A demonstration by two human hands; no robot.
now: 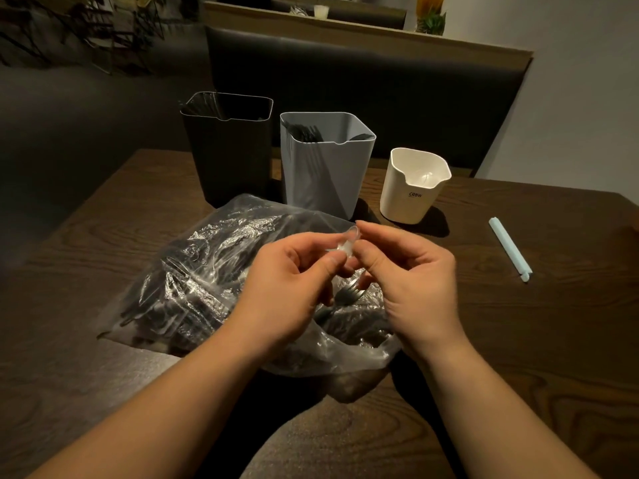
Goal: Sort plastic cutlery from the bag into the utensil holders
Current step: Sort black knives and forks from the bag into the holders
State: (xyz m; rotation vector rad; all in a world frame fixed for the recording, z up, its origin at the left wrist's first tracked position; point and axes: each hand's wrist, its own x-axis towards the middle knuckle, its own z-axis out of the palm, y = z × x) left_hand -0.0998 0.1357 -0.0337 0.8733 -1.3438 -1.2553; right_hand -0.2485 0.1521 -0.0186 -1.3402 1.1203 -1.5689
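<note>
My left hand [287,281] and right hand [415,281] both pinch one small clear plastic spoon [347,242] at the fingertips, just above the crinkled clear plastic bag [214,257] of dark cutlery on the dark wooden table [518,340]. Beyond stand the tall black holder [228,150], grey holder [325,167] and short cream holder [411,188]. In so light a pinch the slick spoon could slip back into the bag.

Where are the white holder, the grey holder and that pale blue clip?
white holder [404,203], head view, on its front wall.
grey holder [321,181], head view, on its front wall.
pale blue clip [509,248], head view, midway along its length.
</note>
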